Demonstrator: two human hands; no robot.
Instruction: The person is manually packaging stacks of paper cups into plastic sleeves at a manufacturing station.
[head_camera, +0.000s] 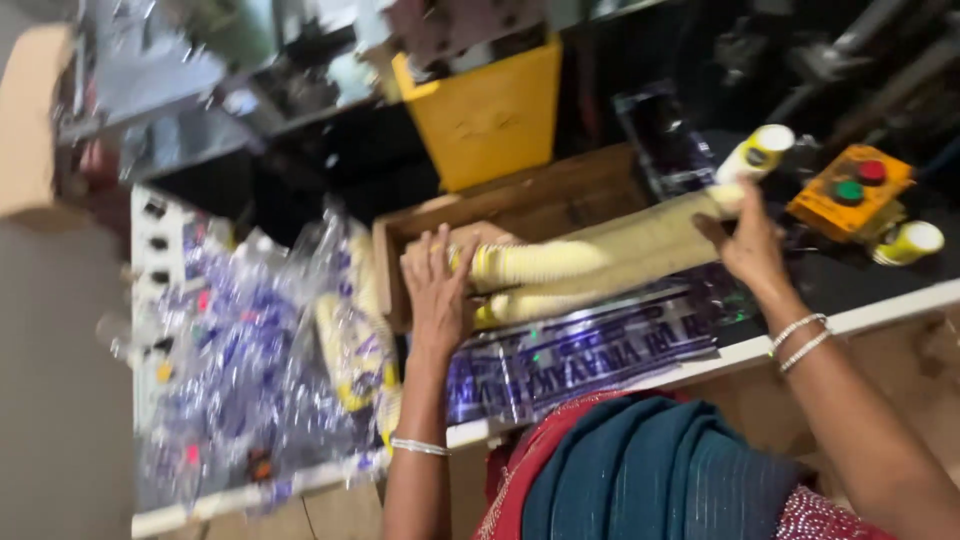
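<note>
We hold a long stack of nested paper cups (590, 262) lying crosswise over the wooden tray (560, 200), our left hand (437, 290) cupping its near-left end, our right hand (752, 245) gripping the far-right end.

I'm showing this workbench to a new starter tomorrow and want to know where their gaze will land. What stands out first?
Most striking is the long stack of nested yellow-rimmed paper cups lying across the middle, with the left hand at one end and the right hand at the other. Behind it stands a bright yellow bin. At the left lies a heap of clear printed plastic wrappers, and at far right an orange box with red and green buttons.
</note>
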